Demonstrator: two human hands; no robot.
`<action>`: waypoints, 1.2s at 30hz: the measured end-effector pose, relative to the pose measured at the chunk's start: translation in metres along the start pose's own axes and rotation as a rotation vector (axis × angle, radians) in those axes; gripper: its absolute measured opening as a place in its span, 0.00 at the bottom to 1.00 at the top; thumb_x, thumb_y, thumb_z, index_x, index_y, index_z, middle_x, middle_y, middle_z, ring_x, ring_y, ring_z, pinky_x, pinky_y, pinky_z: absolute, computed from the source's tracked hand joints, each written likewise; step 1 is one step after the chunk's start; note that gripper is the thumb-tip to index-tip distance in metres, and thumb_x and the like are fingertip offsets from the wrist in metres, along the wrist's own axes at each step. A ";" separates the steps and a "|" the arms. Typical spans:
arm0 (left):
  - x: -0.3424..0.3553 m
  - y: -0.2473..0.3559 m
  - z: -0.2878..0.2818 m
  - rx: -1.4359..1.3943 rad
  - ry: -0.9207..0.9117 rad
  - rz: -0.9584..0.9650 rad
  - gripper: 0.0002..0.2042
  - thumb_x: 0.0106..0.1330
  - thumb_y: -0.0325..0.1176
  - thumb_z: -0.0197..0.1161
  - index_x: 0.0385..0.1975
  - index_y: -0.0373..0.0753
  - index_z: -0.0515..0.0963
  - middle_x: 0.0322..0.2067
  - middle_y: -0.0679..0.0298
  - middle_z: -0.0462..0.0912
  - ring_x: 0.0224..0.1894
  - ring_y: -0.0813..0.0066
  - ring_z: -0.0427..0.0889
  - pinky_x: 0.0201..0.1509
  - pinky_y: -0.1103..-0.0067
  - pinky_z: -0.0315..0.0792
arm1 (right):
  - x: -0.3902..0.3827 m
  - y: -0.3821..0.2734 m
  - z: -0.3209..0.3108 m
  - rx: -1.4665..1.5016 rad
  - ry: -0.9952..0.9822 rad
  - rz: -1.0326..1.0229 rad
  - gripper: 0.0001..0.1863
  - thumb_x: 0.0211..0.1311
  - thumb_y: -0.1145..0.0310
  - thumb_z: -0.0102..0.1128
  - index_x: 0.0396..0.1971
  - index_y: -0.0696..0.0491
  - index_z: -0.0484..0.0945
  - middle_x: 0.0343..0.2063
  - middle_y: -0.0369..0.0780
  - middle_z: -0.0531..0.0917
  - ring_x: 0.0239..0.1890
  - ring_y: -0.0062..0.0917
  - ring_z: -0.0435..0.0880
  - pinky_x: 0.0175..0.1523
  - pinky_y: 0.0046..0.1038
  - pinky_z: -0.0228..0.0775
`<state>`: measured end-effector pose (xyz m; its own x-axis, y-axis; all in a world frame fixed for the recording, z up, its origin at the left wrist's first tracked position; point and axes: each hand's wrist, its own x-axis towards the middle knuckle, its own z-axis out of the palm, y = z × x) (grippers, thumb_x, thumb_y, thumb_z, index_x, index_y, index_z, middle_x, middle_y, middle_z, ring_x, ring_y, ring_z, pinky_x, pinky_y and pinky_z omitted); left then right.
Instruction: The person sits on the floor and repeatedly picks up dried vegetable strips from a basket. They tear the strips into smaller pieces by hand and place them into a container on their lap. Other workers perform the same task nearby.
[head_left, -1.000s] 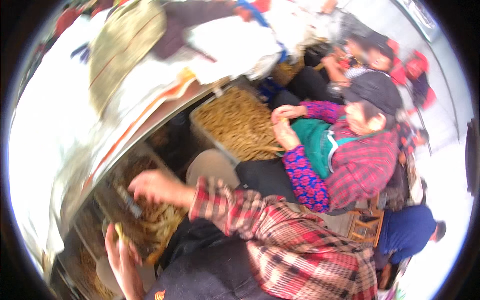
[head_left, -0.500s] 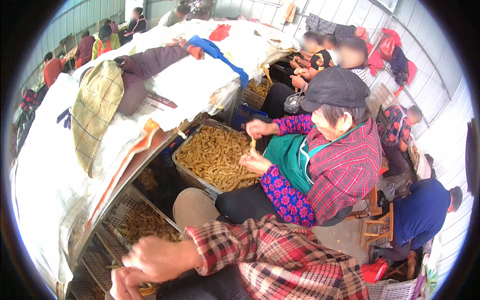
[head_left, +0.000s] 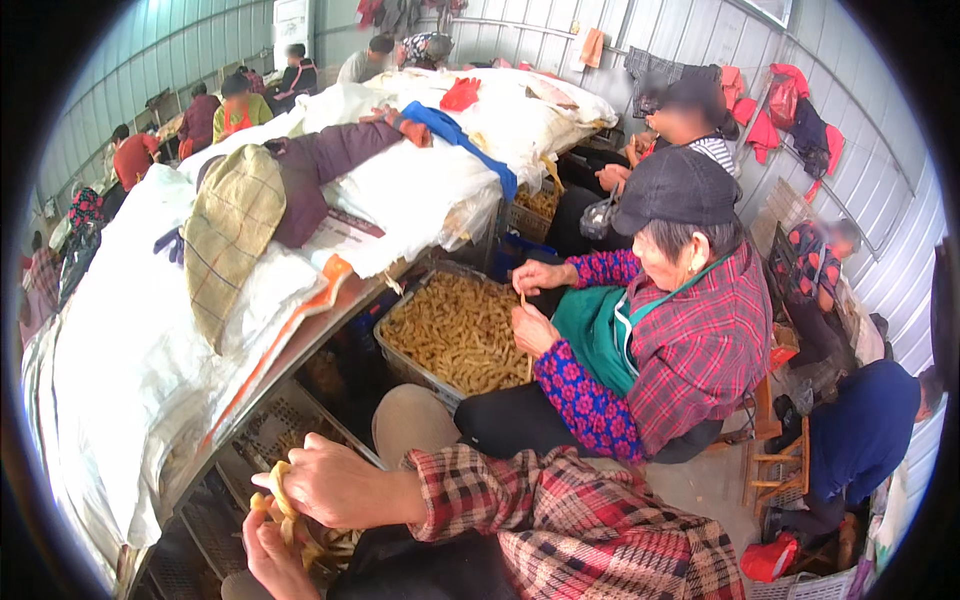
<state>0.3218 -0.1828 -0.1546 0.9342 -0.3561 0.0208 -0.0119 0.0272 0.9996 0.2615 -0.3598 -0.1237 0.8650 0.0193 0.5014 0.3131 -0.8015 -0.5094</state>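
Note:
At the lower left, my right hand (head_left: 335,482), at the end of a plaid sleeve, pinches a soft-looking yellow-tan strip (head_left: 284,492) that bends in a loop. Just below it, my left hand (head_left: 277,558) has its fingers closed around the strip's lower part. What the strip is made of I cannot tell. More tan strips (head_left: 335,548) lie under my hands, partly hidden by them. Beside my hands, below the bench edge, stands a grey slatted crate (head_left: 268,428) with similar pieces in it.
A bench covered with white sheeting (head_left: 130,370) runs along the left, with clothes (head_left: 235,215) on it. A co-worker (head_left: 680,330) sits close on my right, working a strip over a crate of tan twisted pieces (head_left: 455,335). Wooden stools (head_left: 778,470) and other people are farther right.
The view has shifted slightly, so the surroundings sit farther right and lower. My right hand has risen from my left, and the looped strip now shows between them.

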 end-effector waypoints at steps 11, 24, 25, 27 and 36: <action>0.010 0.004 -0.004 0.502 -0.125 0.331 0.17 0.76 0.37 0.48 0.33 0.29 0.75 0.19 0.57 0.73 0.21 0.70 0.71 0.26 0.70 0.66 | -0.010 -0.005 0.028 0.050 0.236 -0.092 0.07 0.55 0.68 0.59 0.29 0.57 0.79 0.29 0.43 0.83 0.35 0.38 0.80 0.39 0.36 0.75; -0.031 0.004 -0.039 -0.118 -0.443 -0.470 0.22 0.75 0.49 0.52 0.60 0.41 0.71 0.49 0.61 0.80 0.50 0.70 0.80 0.48 0.76 0.75 | 0.001 0.019 0.025 1.822 -0.106 0.626 0.21 0.76 0.49 0.44 0.26 0.47 0.67 0.19 0.32 0.69 0.15 0.12 0.53 0.18 0.17 0.42; -0.028 0.025 -0.028 -0.094 -0.450 -0.468 0.23 0.75 0.51 0.51 0.60 0.41 0.70 0.49 0.61 0.80 0.50 0.70 0.80 0.48 0.77 0.75 | 0.006 0.009 0.020 1.799 -0.163 0.645 0.18 0.76 0.53 0.44 0.26 0.47 0.66 0.18 0.31 0.66 0.15 0.13 0.52 0.17 0.18 0.41; -0.013 0.041 -0.003 -0.026 -0.473 -0.452 0.23 0.77 0.51 0.48 0.59 0.39 0.70 0.46 0.64 0.80 0.45 0.75 0.80 0.44 0.81 0.74 | 0.007 0.004 0.036 1.739 -0.147 0.579 0.17 0.76 0.54 0.45 0.27 0.47 0.65 0.17 0.30 0.66 0.15 0.12 0.54 0.17 0.17 0.42; 0.004 0.044 -0.020 0.277 -0.614 -0.113 0.09 0.75 0.31 0.55 0.46 0.33 0.75 0.33 0.67 0.77 0.34 0.82 0.72 0.38 0.84 0.68 | 0.018 0.003 0.011 1.687 0.021 0.465 0.18 0.74 0.60 0.49 0.23 0.52 0.69 0.18 0.33 0.70 0.18 0.14 0.63 0.21 0.19 0.53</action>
<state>0.3324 -0.1643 -0.1108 0.5642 -0.8105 -0.1573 -0.0935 -0.2520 0.9632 0.2824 -0.3549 -0.1238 0.9927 -0.0300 0.1167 0.1036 0.7069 -0.6997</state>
